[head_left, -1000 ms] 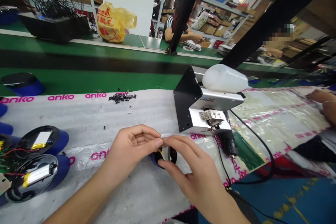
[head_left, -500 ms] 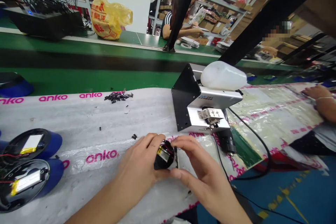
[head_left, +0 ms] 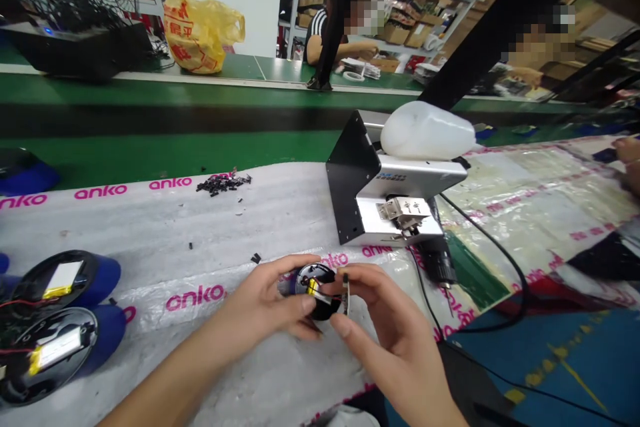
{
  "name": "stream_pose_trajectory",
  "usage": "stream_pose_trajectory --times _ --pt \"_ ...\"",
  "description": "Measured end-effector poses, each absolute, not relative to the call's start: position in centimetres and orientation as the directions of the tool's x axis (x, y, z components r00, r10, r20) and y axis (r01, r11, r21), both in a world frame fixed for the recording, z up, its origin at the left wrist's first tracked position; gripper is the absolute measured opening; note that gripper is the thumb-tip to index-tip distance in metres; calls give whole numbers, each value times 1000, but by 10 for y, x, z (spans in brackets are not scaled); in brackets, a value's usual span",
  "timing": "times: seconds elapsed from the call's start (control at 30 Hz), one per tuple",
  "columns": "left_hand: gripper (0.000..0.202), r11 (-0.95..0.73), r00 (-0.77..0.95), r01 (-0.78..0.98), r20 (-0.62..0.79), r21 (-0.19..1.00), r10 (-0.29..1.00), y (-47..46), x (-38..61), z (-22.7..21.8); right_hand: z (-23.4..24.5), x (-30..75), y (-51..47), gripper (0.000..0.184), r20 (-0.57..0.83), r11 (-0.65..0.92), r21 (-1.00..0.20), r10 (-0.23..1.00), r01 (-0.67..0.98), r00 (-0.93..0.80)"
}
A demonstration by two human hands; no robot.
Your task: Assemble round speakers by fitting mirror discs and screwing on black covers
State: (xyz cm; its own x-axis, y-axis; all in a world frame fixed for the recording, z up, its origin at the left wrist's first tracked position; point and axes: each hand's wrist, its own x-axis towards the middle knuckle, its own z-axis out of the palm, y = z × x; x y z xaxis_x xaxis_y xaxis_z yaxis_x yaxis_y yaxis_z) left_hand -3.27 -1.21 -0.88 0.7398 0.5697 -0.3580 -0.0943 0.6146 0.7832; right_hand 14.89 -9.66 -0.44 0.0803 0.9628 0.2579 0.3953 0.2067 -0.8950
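Observation:
My left hand [head_left: 270, 300] grips a small round black-and-blue housing [head_left: 327, 311] from its left side, with the thumb over the front. Inside the housing shows a battery pouch [head_left: 312, 287] with yellow tape. Between the thumb and fingers of my right hand [head_left: 393, 323] is a thin flat part [head_left: 346, 297], seen nearly edge-on beside the housing's opening; it looks like a circuit board. A right fingertip reaches close to the battery. At the left stand similar blue-and-black housings [head_left: 107, 330] with batteries on their open faces.
A silver-and-black machine [head_left: 345, 177] carries a white plastic bottle [head_left: 427, 130]; a black power screwdriver [head_left: 437, 263] lies beside it with a cable [head_left: 500, 237]. Small black bits [head_left: 223, 185] are heaped on the plastic-covered table [head_left: 280, 207]. Co-workers sit across and at the right.
The thin part in my right hand has turned edge-on beside the housing. My left hand has shifted its grip, thumb now over the front, and more of the housing's inside shows.

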Motion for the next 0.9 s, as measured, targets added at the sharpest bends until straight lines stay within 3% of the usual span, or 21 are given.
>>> stream_pose_trajectory --times 0.27,0.4,0.57,0.77,0.9 --pt "40 588 626 -9 -454 809 633 -13 -21 -6 -7 128 -109 33 360 202 -796 916 571 177" --pt "31 566 594 14 -462 824 659 -14 -15 -2 -1 126 -105 28 342 192 -810 923 554 179" --pt "20 508 490 97 -486 856 724 -16 -7 3 5 137 -103 33 279 204 -819 958 537 62" --pt "15 455 490 139 -460 880 740 -19 -2 2 10 151 -100 40 419 364 -560 899 745 -125" --pt "19 424 525 96 -407 901 747 -19 -6 -1 11 159 -85 43 351 399 -530 907 749 -235"
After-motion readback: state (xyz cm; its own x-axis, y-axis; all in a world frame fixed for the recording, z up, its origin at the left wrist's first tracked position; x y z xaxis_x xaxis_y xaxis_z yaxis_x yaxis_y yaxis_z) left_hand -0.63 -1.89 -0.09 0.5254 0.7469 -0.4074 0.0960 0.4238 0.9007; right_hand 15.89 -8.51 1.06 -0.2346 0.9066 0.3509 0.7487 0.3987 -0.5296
